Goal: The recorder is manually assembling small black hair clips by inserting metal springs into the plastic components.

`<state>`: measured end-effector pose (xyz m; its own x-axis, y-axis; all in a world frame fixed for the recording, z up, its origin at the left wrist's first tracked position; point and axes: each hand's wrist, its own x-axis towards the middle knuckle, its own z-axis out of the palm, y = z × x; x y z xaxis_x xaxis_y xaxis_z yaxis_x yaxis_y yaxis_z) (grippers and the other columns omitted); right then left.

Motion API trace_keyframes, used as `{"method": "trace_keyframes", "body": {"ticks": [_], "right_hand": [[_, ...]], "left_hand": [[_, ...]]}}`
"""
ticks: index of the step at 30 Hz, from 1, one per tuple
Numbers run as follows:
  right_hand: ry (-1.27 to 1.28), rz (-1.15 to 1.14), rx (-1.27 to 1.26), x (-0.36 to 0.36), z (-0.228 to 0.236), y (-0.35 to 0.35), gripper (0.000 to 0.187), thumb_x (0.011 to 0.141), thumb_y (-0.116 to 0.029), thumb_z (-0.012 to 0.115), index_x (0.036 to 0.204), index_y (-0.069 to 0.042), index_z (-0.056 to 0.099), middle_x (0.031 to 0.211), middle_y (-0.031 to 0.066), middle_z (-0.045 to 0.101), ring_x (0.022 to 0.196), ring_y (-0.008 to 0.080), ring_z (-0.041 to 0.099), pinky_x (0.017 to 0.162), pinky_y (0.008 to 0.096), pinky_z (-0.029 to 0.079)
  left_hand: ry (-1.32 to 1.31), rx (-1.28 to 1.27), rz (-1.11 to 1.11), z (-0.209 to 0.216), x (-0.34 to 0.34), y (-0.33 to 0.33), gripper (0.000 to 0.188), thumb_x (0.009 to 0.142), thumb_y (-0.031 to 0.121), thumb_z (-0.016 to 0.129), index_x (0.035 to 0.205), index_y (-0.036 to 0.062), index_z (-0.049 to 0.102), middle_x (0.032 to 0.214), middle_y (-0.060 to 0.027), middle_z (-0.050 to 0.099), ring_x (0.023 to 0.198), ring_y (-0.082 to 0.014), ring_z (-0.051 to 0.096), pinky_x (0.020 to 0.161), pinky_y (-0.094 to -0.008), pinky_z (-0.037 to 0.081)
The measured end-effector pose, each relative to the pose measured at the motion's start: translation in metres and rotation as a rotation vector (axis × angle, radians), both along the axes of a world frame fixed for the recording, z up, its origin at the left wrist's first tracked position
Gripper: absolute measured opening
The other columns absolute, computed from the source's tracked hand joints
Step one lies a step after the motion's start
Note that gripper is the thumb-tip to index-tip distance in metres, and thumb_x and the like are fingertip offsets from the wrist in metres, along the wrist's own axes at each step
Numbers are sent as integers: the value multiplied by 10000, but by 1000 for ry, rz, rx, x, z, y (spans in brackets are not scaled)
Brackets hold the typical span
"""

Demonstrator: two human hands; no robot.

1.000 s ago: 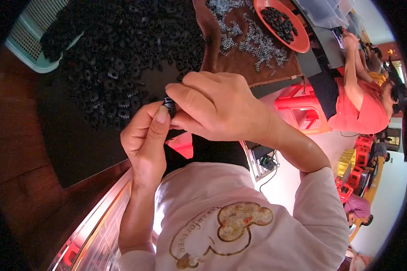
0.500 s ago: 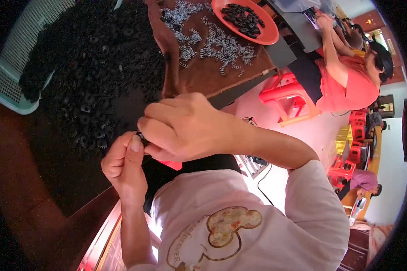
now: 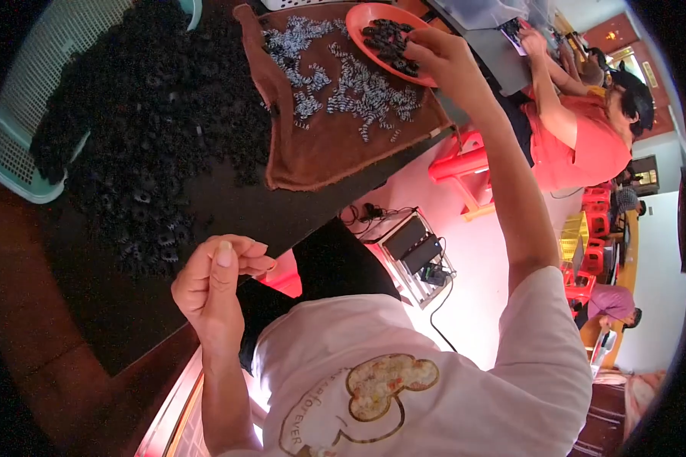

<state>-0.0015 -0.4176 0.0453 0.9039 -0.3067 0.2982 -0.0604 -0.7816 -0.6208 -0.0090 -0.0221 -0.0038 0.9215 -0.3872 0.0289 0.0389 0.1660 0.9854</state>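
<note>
Far left, a pale green basket (image 3: 44,195) tips its perforated wall toward a great spill of black parts (image 3: 141,145), toothed little pieces heaped over its edge and out across the dark table (image 3: 225,202). Just in from there, here's the left hand (image 3: 217,286), low in front of the near table edge: fingers curled, thumb laid close to the forefinger, a narrow pose, and whether some tiny piece sits between those tips, you cannot tell. The dark-trousered lap (image 3: 339,263) lies beside it.

On to the brown cloth (image 3: 324,160), its left side folded up in a ridge next to the black heap, and scattered on it, a bright litter of springs (image 3: 373,90). At its upper right corner, the orange plate (image 3: 354,30), more black pieces (image 3: 385,42) piled inside. Below, on the floor, a rack (image 3: 415,251) with dark boxes and trailing cables.

And there's the right hand (image 3: 443,65), arm at full stretch, over the plate's right side! Fingers bent, fingertips right at the pieces, the gap narrow; whether it grips one, you cannot tell.

Further right, a red stool (image 3: 461,164), a co-worker (image 3: 579,141) in a red top, and a yellow crate (image 3: 575,232).
</note>
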Motion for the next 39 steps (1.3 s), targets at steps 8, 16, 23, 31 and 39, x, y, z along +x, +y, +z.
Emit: {"method": "trace_keyframes", "body": {"ticks": [8, 16, 23, 31, 39], "right_hand": [[38, 227, 171, 8, -2, 81, 251, 905, -165, 578, 1037, 45, 617, 837, 71, 652, 740, 111, 597, 639, 276, 490], [-180, 699, -226, 57, -15, 202, 105, 798, -99, 607, 883, -41, 589, 815, 122, 548, 689, 348, 587, 575, 438, 494], [-83, 720, -570, 73, -23, 232, 124, 711, -94, 623, 806, -27, 582, 817, 116, 530, 706, 305, 623, 572, 411, 525], [-57, 831, -437, 69, -23, 246, 163, 699, -102, 610, 846, -44, 573, 852, 111, 525, 755, 283, 626, 557, 393, 531], [-58, 836, -538, 79, -24, 252, 131, 709, -104, 608, 797, -12, 577, 850, 118, 527, 759, 280, 628, 561, 378, 532]], "left_hand": [[-17, 32, -14, -2, 2, 7, 244, 967, 132, 507, 872, -59, 626, 828, -111, 658, 688, -140, 638, 631, -255, 515], [17, 15, -47, 3, 6, 10, 210, 958, 119, 533, 880, -58, 617, 801, -90, 643, 671, -124, 632, 608, -230, 505], [-61, 33, -67, 1, 7, 14, 179, 948, 98, 545, 878, -53, 611, 773, -84, 628, 638, -118, 609, 577, -228, 483], [-129, 66, -106, -2, 9, 14, 164, 937, 94, 557, 881, -53, 605, 741, -90, 606, 614, -130, 586, 565, -249, 467], [-147, 111, -133, -6, 10, 17, 144, 922, 84, 571, 881, -50, 605, 704, -97, 571, 586, -154, 565, 535, -272, 446]]}}
